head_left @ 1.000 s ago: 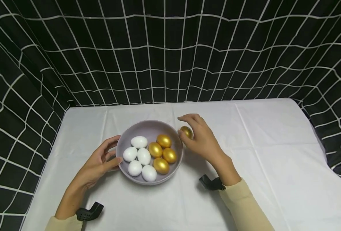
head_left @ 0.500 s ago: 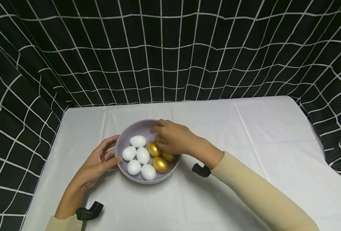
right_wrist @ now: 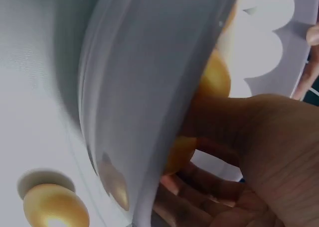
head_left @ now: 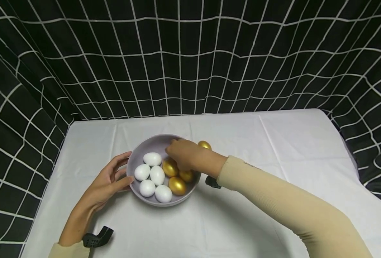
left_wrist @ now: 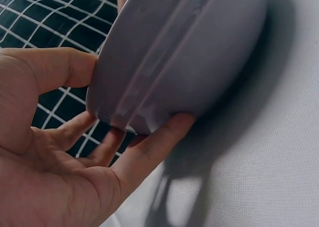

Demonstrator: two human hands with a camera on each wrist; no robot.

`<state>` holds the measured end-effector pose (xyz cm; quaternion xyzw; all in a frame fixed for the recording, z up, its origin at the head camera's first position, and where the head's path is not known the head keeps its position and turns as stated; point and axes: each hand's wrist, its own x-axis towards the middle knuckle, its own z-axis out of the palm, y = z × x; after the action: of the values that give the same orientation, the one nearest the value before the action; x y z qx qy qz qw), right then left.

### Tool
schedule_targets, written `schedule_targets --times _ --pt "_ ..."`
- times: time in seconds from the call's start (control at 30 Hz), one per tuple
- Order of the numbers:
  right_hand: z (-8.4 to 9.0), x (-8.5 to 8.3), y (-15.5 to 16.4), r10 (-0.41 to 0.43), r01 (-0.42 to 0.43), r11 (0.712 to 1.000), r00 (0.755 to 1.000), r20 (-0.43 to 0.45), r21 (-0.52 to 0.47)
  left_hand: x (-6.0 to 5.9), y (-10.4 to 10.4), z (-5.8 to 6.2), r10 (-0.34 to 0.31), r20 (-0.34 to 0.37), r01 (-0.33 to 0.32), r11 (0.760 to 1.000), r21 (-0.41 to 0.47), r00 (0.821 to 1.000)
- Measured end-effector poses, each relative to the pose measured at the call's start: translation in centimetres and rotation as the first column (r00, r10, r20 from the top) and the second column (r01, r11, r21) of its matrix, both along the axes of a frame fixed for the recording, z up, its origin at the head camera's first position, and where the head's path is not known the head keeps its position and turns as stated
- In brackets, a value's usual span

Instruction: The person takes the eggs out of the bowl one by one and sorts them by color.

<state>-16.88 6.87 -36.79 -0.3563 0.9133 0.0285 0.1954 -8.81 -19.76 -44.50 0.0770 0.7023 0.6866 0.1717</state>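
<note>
A grey bowl (head_left: 138, 154) on the white cloth holds several white eggs (head_left: 152, 158) on its left and gold eggs (head_left: 177, 185) on its right. My right hand (head_left: 181, 156) reaches into the bowl from the right, its fingers curled round a gold egg (right_wrist: 180, 155) that the head view hides. One more gold egg (head_left: 204, 145) lies on the cloth just outside the bowl's far right rim. My left hand (head_left: 109, 183) holds the bowl's left side, thumb on the rim (left_wrist: 107, 62) and fingers (left_wrist: 149, 152) under its wall.
The white cloth-covered table (head_left: 274, 150) is bordered at the back and both sides by a black curtain with a white grid (head_left: 190, 64). Wrist camera mounts (head_left: 97, 237) stick out by both cuffs.
My right hand left a gold egg on the cloth beside the bowl, then moved left into the bowl onto the gold eggs. The left hand stayed on the bowl.
</note>
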Motion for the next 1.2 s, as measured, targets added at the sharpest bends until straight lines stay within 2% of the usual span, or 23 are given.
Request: schedule_targets --times 0.13,0.23,0.37,0.5,0.6,0.67,0.73,0.83,0.9,0.97,1.13,1.2 --pt "0.5 0.3 0.1 0.004 -0.004 1.000 1.000 -0.021 0.006 0.0 0.1 0.0 0.002 0.001 -0.002 1.000 0.009 1.000" --pt "1.1 0.4 0.4 -0.013 0.012 0.999 1.000 -0.025 -0.035 0.0 0.1 0.1 0.007 0.001 -0.007 1.000 0.004 1.000" --pt "1.8 0.3 1.5 -0.016 0.008 0.981 0.999 -0.042 -0.196 -0.1 0.1 0.1 0.008 0.001 -0.008 1.000 -0.008 1.000" --pt "1.9 0.3 3.2 -0.047 0.025 0.926 0.998 -0.050 -0.378 -0.1 0.0 0.0 0.007 0.002 -0.007 1.000 -0.001 1.000" --pt "1.7 0.4 4.7 -0.096 0.070 0.863 0.995 -0.026 -0.501 -0.1 0.0 -0.1 0.006 -0.001 -0.006 1.000 0.002 1.000" --pt "1.5 0.6 5.5 -0.119 0.109 0.798 0.993 0.022 -0.592 -0.1 -0.1 -0.1 0.004 -0.002 -0.004 1.000 0.003 1.000" --pt "1.1 0.8 6.3 -0.138 0.150 0.713 0.988 0.073 -0.685 0.0 -0.1 -0.1 0.003 -0.003 -0.003 1.000 0.004 1.000" --pt "0.6 1.3 7.4 -0.164 0.218 0.566 0.975 0.150 -0.795 0.0 -0.1 -0.1 0.004 -0.003 -0.003 1.000 0.010 1.000" --pt "0.1 1.5 8.1 -0.194 0.246 0.495 0.966 0.170 -0.833 0.0 -0.1 -0.1 0.003 -0.003 -0.003 1.000 0.014 1.000" --pt "-0.5 1.7 8.8 -0.229 0.273 0.452 0.955 0.186 -0.849 0.0 0.0 -0.1 0.003 -0.002 -0.003 1.000 0.014 1.000" --pt "-2.4 2.0 10.8 -0.319 0.382 0.353 0.907 0.274 -0.854 -0.1 0.0 -0.1 0.004 0.005 -0.004 1.000 0.013 1.000" --pt "-3.1 2.0 11.4 -0.335 0.408 0.322 0.893 0.300 -0.854 -0.1 0.0 -0.1 0.005 0.007 -0.005 1.000 0.011 1.000"
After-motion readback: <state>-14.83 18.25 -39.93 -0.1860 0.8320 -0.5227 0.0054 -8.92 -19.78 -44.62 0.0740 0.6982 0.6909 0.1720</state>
